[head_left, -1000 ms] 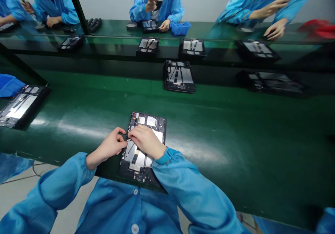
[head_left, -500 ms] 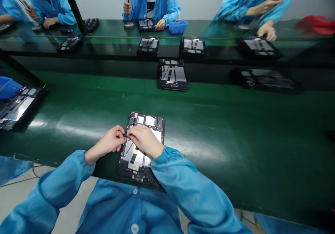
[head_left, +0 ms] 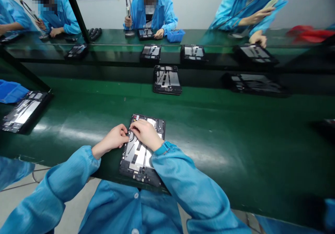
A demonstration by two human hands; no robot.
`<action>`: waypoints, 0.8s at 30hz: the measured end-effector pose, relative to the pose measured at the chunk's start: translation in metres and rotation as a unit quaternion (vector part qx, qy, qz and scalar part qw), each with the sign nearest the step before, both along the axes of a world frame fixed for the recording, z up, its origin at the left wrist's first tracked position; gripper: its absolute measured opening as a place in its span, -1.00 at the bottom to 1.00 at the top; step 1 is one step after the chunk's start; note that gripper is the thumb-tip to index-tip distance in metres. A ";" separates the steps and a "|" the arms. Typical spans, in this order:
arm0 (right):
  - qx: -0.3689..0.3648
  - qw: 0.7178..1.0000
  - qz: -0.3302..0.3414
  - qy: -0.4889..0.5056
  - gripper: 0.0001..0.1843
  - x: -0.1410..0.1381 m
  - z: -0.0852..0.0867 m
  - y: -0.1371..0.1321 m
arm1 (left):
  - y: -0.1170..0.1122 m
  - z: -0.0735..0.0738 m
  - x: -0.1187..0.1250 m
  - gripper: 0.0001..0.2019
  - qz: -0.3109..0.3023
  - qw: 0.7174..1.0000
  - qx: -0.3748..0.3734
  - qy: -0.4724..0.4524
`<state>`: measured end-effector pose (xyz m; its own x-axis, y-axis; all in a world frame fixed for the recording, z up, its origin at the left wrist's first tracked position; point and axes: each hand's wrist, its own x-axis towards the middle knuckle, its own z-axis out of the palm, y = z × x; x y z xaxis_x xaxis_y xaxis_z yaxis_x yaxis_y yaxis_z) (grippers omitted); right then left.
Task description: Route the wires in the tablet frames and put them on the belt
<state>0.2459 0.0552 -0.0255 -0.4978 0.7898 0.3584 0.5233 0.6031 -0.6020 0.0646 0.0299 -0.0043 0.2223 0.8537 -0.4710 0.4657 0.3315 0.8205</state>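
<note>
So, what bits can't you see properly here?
All in the head view:
- Anything the left hand may pinch: too small to tell.
- Part of the near device: hidden by the right hand and sleeve.
- The left blue bin: cut off by the picture's left edge.
- The red thing, upper right: too blurred to name.

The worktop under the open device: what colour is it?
The worktop is dark green, best seen in the head view.

Tablet [head_left: 141,154] on bench [head_left: 225,136], bin [head_left: 12,91] far L
</note>
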 end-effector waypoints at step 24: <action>-0.112 0.979 -0.121 0.116 -0.78 -0.004 0.003 0.013 | 0.046 0.007 0.016 -0.72 0.066 0.997 -0.038 -0.030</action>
<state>0.2417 0.0681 -0.0228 -0.2113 0.9464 0.2441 0.4677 0.3172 -0.8250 0.0809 0.0757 0.0028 0.1407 0.8401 -0.5239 0.3643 0.4481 0.8164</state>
